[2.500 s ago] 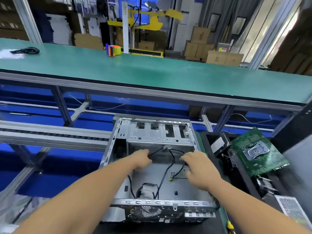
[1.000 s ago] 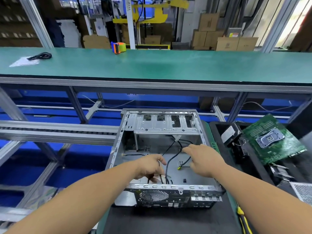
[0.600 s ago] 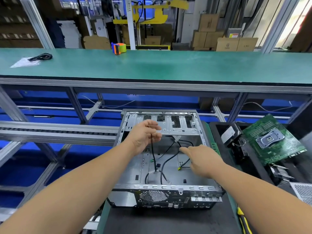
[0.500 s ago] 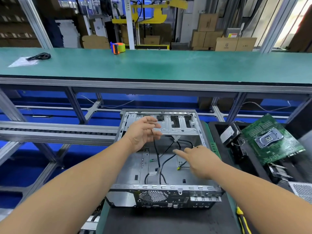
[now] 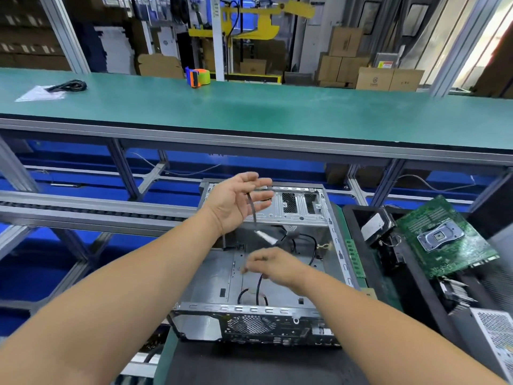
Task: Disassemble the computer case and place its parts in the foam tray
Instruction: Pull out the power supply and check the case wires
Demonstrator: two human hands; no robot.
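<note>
The open silver computer case point(image 5: 301, 218) lies on its side in front of me, with loose black cables on its floor. My left hand point(image 5: 236, 202) is raised over the case's far end, palm turned toward me, fingers mostly straight. A black cable point(image 5: 252, 208) hangs from between those fingers, and its white connector point(image 5: 265, 237) dangles below. My right hand point(image 5: 274, 266) is lower, over the case floor, and motion-blurred; another black cable point(image 5: 258, 286) runs beneath it, and its grip is unclear. The black foam tray point(image 5: 354, 211) stands to the right of the case.
In the tray lie a green motherboard point(image 5: 444, 237), a hard drive point(image 5: 374, 226), a heat sink point(image 5: 455, 293) and a meshed silver box point(image 5: 494, 334). Green memory sticks point(image 5: 352, 254) lie between case and tray. A green bench point(image 5: 249, 112) beyond holds a tape dispenser point(image 5: 197, 76) and a cord.
My left hand rose from the case floor to above its far end, pulling a black cable up with it. My right hand shifted left across the case floor.
</note>
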